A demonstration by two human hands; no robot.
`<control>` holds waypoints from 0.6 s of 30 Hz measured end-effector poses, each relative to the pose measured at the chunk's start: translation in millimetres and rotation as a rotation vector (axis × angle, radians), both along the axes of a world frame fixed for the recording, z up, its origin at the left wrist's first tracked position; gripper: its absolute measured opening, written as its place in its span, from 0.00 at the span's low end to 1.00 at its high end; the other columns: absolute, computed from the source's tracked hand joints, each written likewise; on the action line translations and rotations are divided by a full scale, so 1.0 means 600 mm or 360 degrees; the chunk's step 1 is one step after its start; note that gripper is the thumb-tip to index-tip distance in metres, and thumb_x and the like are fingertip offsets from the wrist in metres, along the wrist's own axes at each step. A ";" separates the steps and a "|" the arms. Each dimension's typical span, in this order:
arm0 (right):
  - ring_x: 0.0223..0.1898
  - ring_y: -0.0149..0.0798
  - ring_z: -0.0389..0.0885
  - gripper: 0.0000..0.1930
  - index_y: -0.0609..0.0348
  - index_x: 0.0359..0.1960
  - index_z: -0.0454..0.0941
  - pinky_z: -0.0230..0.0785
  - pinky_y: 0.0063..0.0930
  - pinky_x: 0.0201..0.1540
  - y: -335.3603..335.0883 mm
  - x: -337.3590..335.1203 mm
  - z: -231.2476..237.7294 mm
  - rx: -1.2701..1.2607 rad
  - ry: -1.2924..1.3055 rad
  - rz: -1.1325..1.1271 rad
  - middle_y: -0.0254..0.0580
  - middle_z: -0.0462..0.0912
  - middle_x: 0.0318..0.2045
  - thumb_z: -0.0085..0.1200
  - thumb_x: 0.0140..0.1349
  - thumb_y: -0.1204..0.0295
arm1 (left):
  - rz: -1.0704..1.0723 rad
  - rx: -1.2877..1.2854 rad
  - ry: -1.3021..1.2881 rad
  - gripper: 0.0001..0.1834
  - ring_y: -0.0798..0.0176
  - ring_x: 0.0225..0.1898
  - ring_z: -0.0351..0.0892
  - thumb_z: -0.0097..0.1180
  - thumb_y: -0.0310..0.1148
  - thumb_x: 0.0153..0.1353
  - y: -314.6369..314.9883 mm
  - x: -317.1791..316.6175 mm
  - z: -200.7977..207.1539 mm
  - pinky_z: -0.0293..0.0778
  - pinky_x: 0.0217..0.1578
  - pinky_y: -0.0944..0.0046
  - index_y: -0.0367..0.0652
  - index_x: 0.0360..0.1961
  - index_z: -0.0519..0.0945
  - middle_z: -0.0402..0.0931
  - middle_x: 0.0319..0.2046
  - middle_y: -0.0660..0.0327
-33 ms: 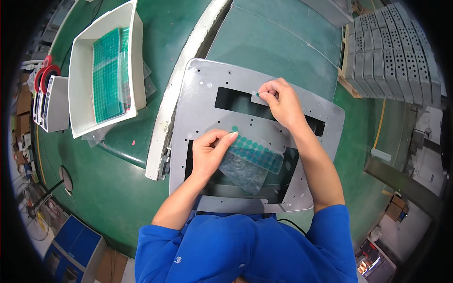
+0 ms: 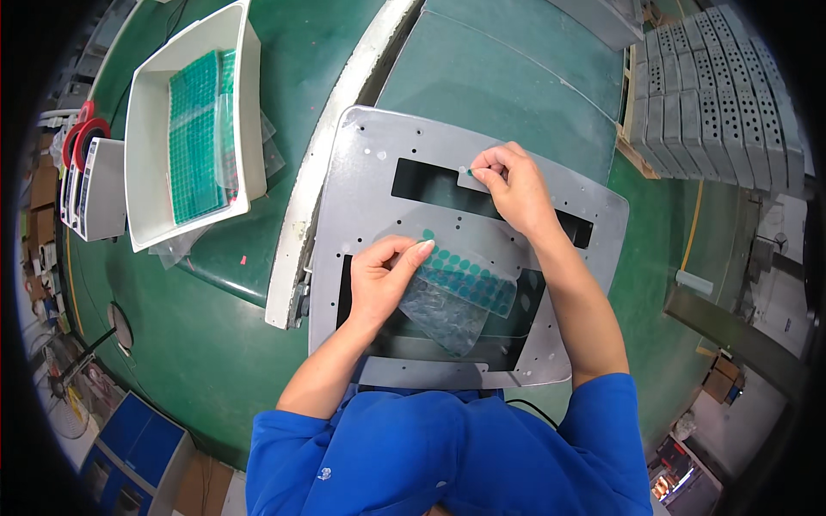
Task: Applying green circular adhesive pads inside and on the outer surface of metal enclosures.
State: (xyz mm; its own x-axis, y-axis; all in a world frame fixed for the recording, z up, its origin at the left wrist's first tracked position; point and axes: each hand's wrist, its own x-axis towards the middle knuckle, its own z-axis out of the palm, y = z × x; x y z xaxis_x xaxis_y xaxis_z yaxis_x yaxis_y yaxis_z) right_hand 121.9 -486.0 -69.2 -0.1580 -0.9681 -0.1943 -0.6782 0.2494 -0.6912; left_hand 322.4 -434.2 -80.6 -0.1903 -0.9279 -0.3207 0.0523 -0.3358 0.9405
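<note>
A grey metal panel (image 2: 366, 193) with rectangular cutouts and small holes lies in front of me. Over its near cutout, my left hand (image 2: 377, 279) pinches the corner of a clear sheet of round green stickers (image 2: 471, 282) between thumb and fingers. A crumpled clear plastic piece (image 2: 447, 325) hangs below that sheet. One green dot (image 2: 428, 234) shows just beyond the left fingertips. Farther off, my right hand (image 2: 516, 185) has thumb and index finger closed on a small green sticker (image 2: 470, 172), at a tab on the edge of the panel's far cutout.
A white bin (image 2: 256, 129) at the left holds green sticker sheets (image 2: 194, 138) and clear plastic. Beside it stand red-rimmed rolls (image 2: 86, 142). Beyond the panel is a green work surface (image 2: 508, 69). Stacked grey perforated metal parts (image 2: 714, 103) stand at the far right.
</note>
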 end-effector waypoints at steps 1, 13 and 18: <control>0.34 0.37 0.71 0.01 0.53 0.25 0.76 0.64 0.30 0.38 0.000 0.000 0.000 0.0005 0.0006 0.0005 0.35 0.72 0.27 0.53 0.50 0.72 | -0.0001 0.0013 0.0002 0.08 0.79 0.19 0.61 0.60 0.31 0.50 0.000 0.000 0.001 0.56 0.20 0.77 0.36 0.22 0.78 0.68 0.16 0.71; 0.28 0.35 0.69 0.02 0.59 0.26 0.76 0.62 0.26 0.33 0.000 0.011 0.007 -0.0100 0.0194 0.0019 0.37 0.69 0.23 0.53 0.49 0.75 | 0.0007 0.0003 0.0015 0.08 0.80 0.19 0.59 0.60 0.30 0.50 0.000 -0.001 -0.001 0.54 0.19 0.78 0.36 0.22 0.78 0.67 0.15 0.72; 0.29 0.35 0.70 0.03 0.55 0.24 0.76 0.63 0.29 0.33 0.001 0.005 -0.005 -0.0109 0.0114 0.0003 0.34 0.70 0.24 0.55 0.48 0.72 | 0.0010 -0.0002 0.0013 0.08 0.80 0.19 0.59 0.60 0.30 0.50 0.001 -0.002 -0.001 0.54 0.19 0.78 0.36 0.22 0.78 0.67 0.15 0.72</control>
State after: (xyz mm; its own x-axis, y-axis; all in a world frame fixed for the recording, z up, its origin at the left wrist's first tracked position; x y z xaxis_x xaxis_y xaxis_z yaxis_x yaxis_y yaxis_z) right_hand 125.1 -485.2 -71.9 -0.1675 -0.9791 -0.1157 -0.7268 0.2019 -0.6565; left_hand 321.5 -433.7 -81.1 -0.1870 -0.9295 -0.3178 0.0619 -0.3340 0.9405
